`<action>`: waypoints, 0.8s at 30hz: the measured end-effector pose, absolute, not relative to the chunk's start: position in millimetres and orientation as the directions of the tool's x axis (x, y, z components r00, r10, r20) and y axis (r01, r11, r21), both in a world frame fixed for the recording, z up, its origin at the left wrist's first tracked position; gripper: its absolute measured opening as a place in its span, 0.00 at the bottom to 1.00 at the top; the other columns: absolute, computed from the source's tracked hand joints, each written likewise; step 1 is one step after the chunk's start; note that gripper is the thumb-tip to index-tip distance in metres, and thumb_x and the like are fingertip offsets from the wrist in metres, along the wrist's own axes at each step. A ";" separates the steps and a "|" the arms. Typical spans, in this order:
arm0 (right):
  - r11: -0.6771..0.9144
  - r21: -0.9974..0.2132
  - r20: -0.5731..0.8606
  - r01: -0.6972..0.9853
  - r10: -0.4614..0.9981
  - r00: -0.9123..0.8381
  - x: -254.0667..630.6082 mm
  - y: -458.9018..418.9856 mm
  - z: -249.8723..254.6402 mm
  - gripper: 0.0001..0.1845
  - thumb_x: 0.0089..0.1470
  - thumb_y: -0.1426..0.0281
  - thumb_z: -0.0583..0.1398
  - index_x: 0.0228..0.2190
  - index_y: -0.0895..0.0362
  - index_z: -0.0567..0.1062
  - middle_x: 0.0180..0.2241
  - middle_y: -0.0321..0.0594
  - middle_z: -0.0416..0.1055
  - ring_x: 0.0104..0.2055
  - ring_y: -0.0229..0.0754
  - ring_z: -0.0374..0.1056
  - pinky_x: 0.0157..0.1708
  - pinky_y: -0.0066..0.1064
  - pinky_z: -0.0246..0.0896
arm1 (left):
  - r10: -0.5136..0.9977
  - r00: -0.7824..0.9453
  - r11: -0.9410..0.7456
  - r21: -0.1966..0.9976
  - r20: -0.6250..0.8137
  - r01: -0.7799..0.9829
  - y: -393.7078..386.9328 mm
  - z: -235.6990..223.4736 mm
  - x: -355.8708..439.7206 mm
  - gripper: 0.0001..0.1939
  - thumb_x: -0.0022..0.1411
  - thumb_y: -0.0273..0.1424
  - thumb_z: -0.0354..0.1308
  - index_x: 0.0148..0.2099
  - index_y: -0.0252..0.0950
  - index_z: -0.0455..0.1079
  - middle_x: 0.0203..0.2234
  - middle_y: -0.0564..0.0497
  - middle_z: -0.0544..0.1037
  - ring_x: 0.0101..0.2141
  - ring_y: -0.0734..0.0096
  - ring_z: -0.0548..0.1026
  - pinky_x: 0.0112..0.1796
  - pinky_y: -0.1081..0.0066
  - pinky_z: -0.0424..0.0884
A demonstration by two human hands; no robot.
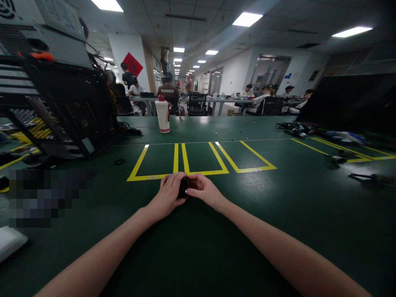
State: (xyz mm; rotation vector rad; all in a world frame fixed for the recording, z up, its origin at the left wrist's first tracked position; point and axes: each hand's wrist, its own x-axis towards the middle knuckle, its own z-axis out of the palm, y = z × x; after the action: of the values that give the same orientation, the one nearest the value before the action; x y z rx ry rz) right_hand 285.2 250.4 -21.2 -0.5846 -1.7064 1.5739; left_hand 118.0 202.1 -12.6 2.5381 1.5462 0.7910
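Note:
Between my two hands is a small black object (183, 187), low over the green table (198, 239); most of it is hidden by fingers and its kind cannot be made out. My left hand (168, 192) wraps round its left side with the fingers bent over the top. From the right, my right hand (206, 190) grips it, thumb in front and fingers behind. Just beyond the hands, yellow tape (204, 172) marks several open-topped boxes on the table.
A white cup with a red lid (163, 115) stands farther back. At left is an open computer case (58, 99); a black ring (119, 162) lies near it. A dark monitor (352, 101), cables (297, 128) and black tools (374, 178) are at right. People sit beyond the table.

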 end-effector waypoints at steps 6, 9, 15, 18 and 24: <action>0.165 -0.971 0.239 -0.176 0.748 -0.619 284.2 248.1 -20.3 0.16 0.42 0.73 0.62 0.35 0.55 0.65 0.39 0.37 0.65 0.44 0.40 0.65 0.45 0.37 0.61 | 0.847 0.361 -0.491 0.312 0.391 0.813 201.1 -11.8 119.1 0.31 0.51 0.25 0.55 0.55 0.39 0.46 0.50 0.46 0.59 0.52 0.61 0.57 0.52 0.56 0.49; 0.174 -0.975 0.221 -0.136 0.764 -0.606 284.7 247.8 -18.9 0.15 0.43 0.71 0.62 0.35 0.55 0.66 0.40 0.38 0.66 0.44 0.41 0.65 0.45 0.38 0.61 | 0.847 0.361 -0.490 0.313 0.389 0.813 201.2 -12.0 118.7 0.30 0.52 0.26 0.55 0.55 0.39 0.46 0.50 0.46 0.59 0.52 0.61 0.57 0.52 0.56 0.50; 0.151 -0.986 0.161 -0.067 0.783 -0.601 285.3 251.2 -20.9 0.21 0.43 0.69 0.62 0.41 0.57 0.65 0.43 0.42 0.66 0.46 0.43 0.64 0.49 0.41 0.57 | 0.844 0.360 -0.495 0.316 0.398 0.810 202.4 -14.4 117.7 0.31 0.52 0.26 0.55 0.55 0.39 0.46 0.51 0.46 0.59 0.52 0.60 0.57 0.52 0.54 0.49; 0.148 -0.983 0.184 -0.109 0.755 -0.630 285.8 250.6 -20.1 0.20 0.42 0.72 0.62 0.39 0.56 0.65 0.42 0.40 0.65 0.46 0.42 0.64 0.49 0.40 0.58 | 0.846 0.364 -0.495 0.323 0.389 0.806 201.4 -13.3 117.6 0.32 0.52 0.25 0.56 0.55 0.40 0.45 0.51 0.47 0.59 0.52 0.60 0.57 0.53 0.55 0.48; 0.128 -0.977 0.206 -0.168 0.751 -0.627 285.0 246.0 -16.2 0.17 0.42 0.72 0.62 0.36 0.55 0.64 0.41 0.37 0.65 0.44 0.41 0.65 0.45 0.39 0.61 | 0.850 0.363 -0.492 0.329 0.381 0.806 199.5 -9.0 118.4 0.30 0.53 0.26 0.55 0.55 0.40 0.46 0.51 0.46 0.59 0.52 0.60 0.58 0.52 0.54 0.50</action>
State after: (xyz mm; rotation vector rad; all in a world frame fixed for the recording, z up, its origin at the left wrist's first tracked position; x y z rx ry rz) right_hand 285.0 246.0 -16.2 -0.5726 -1.6770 1.5944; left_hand 118.4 199.5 -9.0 2.5216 1.5358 0.7865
